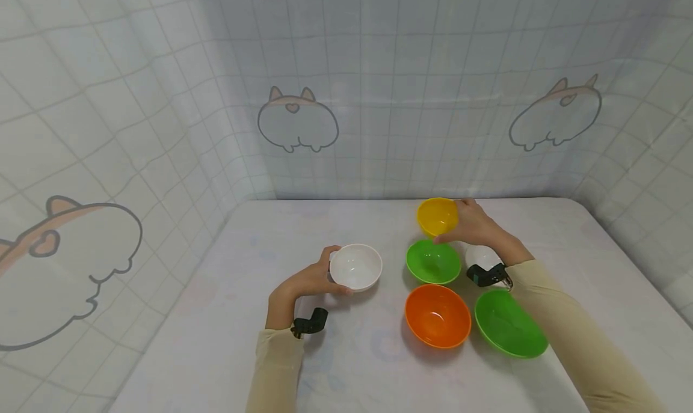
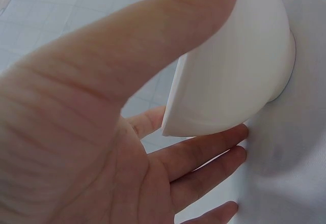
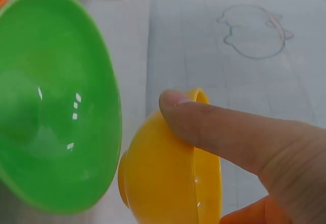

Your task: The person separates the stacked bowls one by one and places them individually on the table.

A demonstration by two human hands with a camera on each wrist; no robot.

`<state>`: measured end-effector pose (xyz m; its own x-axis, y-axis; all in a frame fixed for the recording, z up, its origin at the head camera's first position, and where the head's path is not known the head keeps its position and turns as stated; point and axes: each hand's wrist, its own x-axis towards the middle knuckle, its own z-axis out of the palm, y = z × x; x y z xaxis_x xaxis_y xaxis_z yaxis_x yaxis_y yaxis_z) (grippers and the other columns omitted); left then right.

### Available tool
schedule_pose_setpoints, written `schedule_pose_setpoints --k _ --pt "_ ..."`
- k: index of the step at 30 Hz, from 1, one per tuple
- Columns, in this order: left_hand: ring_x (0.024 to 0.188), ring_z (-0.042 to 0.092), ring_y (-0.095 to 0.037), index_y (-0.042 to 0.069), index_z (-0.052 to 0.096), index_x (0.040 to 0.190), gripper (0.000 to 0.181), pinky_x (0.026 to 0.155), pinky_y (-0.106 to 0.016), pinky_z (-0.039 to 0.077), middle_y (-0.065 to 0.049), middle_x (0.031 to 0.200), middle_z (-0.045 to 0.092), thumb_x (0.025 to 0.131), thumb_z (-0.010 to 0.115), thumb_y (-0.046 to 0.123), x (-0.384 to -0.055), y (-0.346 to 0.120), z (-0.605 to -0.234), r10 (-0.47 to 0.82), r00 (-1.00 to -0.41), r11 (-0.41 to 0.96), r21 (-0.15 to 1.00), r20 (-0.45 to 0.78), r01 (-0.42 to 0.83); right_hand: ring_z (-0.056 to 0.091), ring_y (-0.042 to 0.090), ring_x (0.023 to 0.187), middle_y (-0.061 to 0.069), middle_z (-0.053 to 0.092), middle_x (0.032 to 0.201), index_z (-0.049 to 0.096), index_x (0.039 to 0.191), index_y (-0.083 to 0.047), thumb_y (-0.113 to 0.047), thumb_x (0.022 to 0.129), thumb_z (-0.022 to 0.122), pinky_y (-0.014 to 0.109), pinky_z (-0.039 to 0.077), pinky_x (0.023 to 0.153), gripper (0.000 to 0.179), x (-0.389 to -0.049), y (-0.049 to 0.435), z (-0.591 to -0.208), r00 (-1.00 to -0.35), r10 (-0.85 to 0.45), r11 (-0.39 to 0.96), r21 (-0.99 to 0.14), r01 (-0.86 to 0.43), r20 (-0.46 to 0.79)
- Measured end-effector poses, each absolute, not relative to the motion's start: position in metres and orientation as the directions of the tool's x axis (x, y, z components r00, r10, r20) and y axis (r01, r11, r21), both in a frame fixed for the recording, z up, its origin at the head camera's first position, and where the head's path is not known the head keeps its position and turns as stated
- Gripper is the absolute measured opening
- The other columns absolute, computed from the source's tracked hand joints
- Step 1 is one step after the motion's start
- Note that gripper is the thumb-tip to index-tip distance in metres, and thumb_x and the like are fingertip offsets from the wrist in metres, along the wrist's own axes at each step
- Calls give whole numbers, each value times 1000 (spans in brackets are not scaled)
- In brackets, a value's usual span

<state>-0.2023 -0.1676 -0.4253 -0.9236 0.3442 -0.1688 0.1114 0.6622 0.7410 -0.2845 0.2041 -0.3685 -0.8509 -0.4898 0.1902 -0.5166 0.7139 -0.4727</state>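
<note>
In the head view my left hand [image 1: 311,279] grips a small white bowl [image 1: 356,267] from its left side. Its thumb lies along the near side of the bowl [image 2: 229,76] in the left wrist view; the other fingers reach around the far side. At the back, my right hand [image 1: 472,222] holds a small yellow bowl [image 1: 437,217] by its right side. The thumb presses the yellow wall [image 3: 163,168] in the right wrist view, and the fingers opposite are mostly hidden. Just in front of the yellow bowl sits a green bowl [image 1: 433,261].
An orange bowl [image 1: 437,315] stands nearer the front, beside a larger green bowl [image 1: 509,326] partly under the right forearm. Another white bowl [image 1: 482,258] is partly covered by the right wrist. A grid-patterned cloth [image 1: 379,100] hangs behind the white table [image 1: 227,341].
</note>
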Motion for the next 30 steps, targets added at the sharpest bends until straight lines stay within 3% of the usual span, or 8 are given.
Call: schedule_pose_setpoints --k 11,24,30 --pt "122 48 -33 13 15 150 106 97 -52 39 -20 134 49 73 85 35 -203 -168 -426 348 -924 659 743 -161 118 35 54 120 32 54 119 52 124 12 -34 73 84 67 27 97 76 -285 216 -375 -904 -407 789 -449 -419 128" --pt "122 48 -31 16 15 151 109 98 -52 39 -19 135 48 71 85 39 -203 -168 -428 334 -926 665 740 -175 100 35 56 119 42 43 123 39 128 22 -38 74 81 67 38 89 91 -288 221 -385 -948 -315 842 -445 -303 51" --pt "122 48 -29 17 16 150 108 97 -51 39 -17 134 49 70 85 39 -202 -167 -427 322 -931 673 734 -173 96 35 54 117 40 44 120 41 126 21 -38 74 81 66 39 87 88 -289 221 -387 -950 -309 838 -460 -293 42"
